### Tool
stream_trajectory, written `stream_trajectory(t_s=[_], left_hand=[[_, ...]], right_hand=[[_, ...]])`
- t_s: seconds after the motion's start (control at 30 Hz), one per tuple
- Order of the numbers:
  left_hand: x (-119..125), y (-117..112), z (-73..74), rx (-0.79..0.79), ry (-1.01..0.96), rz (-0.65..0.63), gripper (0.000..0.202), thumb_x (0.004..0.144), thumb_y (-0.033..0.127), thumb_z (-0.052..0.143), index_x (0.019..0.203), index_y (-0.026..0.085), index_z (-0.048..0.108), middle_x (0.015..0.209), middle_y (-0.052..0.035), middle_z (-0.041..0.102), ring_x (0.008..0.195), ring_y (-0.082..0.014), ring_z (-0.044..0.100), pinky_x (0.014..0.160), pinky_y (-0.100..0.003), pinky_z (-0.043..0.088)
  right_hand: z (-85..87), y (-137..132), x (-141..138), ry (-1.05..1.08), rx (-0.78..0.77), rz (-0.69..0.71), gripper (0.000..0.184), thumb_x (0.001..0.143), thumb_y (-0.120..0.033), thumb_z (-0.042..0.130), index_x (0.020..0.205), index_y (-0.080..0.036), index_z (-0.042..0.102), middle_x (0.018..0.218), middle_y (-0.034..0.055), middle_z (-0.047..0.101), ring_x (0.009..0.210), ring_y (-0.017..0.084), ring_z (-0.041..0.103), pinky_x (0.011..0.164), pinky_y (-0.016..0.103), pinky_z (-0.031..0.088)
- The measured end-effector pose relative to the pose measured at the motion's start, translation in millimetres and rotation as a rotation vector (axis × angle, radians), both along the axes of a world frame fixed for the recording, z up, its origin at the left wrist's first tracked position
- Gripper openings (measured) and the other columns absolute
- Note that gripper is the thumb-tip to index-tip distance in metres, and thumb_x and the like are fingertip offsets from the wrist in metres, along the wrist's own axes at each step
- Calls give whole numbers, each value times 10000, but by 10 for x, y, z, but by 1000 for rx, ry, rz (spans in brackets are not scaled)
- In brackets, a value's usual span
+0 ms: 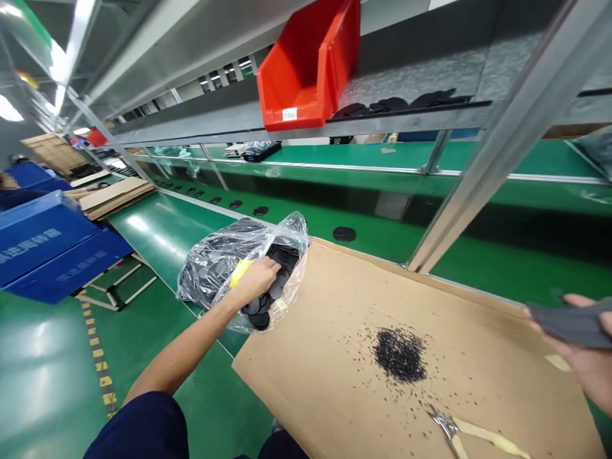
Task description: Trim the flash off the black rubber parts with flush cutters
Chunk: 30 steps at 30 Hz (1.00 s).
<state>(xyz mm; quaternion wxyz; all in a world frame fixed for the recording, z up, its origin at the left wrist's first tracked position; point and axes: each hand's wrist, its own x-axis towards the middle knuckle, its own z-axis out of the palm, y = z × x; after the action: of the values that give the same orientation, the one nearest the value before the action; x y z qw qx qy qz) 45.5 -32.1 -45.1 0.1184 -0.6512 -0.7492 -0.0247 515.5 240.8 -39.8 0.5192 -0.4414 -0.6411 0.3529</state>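
A clear plastic bag (201, 252) lies on its side at the left end of the cardboard sheet, filled with flat black oval pieces (280, 284). My left hand (258, 277) is at its open mouth, fingers curled down against the pieces; what they grip, if anything, is hidden. A yellow label (240, 273) shows beside that hand. At the right edge of the view, my right hand (586, 366) holds a dark grey flat piece (571, 324) between thumb and fingers, slightly blurred. Cutting nippers (447, 426) with pale handles lie on the cardboard, near a heap of tiny black scraps (400, 356).
The cardboard sheet (335, 306) covers the bench. Beyond it, a green conveyor belt (306, 220) carries spaced black pieces. A red bin (310, 70) and more black pieces sit on the shelf above. A metal post (488, 153) rises behind the cardboard. Blue boxes (57, 239) and a co-worker are left.
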Motion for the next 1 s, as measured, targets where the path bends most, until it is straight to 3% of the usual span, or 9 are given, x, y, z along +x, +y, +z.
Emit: stream_trajectory(t_s=[0.1, 0.2, 0.27, 0.37, 0.53, 0.67, 0.77, 0.87, 1.0], left_hand=[[138, -84, 65, 160, -1, -33, 198, 975, 117, 493, 1017, 141, 685, 997, -136, 743, 921, -251, 689, 815, -370, 518], [605, -108, 65, 448, -61, -237, 160, 981, 145, 540, 1069, 167, 672, 1018, -97, 774, 933, -205, 707, 827, -330, 505], [1039, -95, 36, 601, -105, -470, 168, 967, 128, 577, 1100, 169, 672, 1015, -85, 788, 932, -183, 717, 805, -304, 492], [1624, -82, -22, 591, -132, -762, 192, 985, 143, 568, 1143, 135, 678, 1059, -111, 791, 948, -185, 724, 762, -301, 484], [1970, -100, -191, 492, -243, -944, 232, 993, 174, 571, 1199, 112, 658, 1083, -125, 784, 941, -186, 721, 786, -305, 509], [1988, -142, -287, 436, -374, -891, 245, 992, 164, 570, 1223, 177, 652, 1145, -96, 762, 1047, -194, 684, 893, -339, 531], [2047, -160, -280, 429, -617, -683, 321, 967, 249, 634, 1285, 203, 627, 1173, -125, 704, 1102, -236, 651, 921, -389, 553], [2119, -135, -240, 316, -932, -512, 371, 969, 292, 634, 1328, 205, 606, 1102, -117, 671, 1019, -222, 660, 861, -364, 585], [2179, -71, -203, 228, -1195, -381, 228, 950, 269, 660, 1169, 209, 675, 1022, -80, 663, 908, -183, 664, 747, -284, 584]], right_hand=[[-25, -835, -26, 239, -643, 101, 363, 726, -612, 822, 925, -310, 803, 1244, 170, 710, 880, 355, 751, 709, 535, 564], [-19, -1608, -257, 236, -981, 340, 476, 682, -584, 866, 1026, -267, 780, 1094, 190, 748, 915, 365, 745, 773, 489, 611], [-19, -1947, -459, 279, -1057, 472, 524, 741, -559, 838, 1146, -243, 733, 1069, 151, 754, 922, 330, 747, 789, 446, 611], [-45, -2177, -675, 392, -1114, 606, 533, 785, -541, 814, 1207, -236, 698, 1037, 96, 750, 910, 261, 739, 766, 366, 604], [-119, -2248, -708, 448, -1030, 525, 442, 774, -463, 847, 1125, -226, 723, 1013, 57, 740, 878, 200, 700, 715, 293, 588], [-175, -2270, -675, 388, -960, 497, 432, 767, -481, 845, 1074, -198, 734, 901, 44, 734, 796, 190, 682, 701, 298, 572], [-192, -2284, -672, 358, -928, 515, 428, 780, -507, 825, 1059, -196, 731, 851, 34, 726, 750, 182, 667, 710, 306, 567], [-201, -2299, -668, 265, -830, 509, 419, 795, -509, 811, 1067, -200, 727, 908, 40, 729, 825, 197, 667, 782, 322, 567], [-225, -2304, -653, 170, -731, 499, 441, 777, -516, 823, 1056, -191, 722, 957, 47, 717, 894, 215, 653, 801, 325, 563]])
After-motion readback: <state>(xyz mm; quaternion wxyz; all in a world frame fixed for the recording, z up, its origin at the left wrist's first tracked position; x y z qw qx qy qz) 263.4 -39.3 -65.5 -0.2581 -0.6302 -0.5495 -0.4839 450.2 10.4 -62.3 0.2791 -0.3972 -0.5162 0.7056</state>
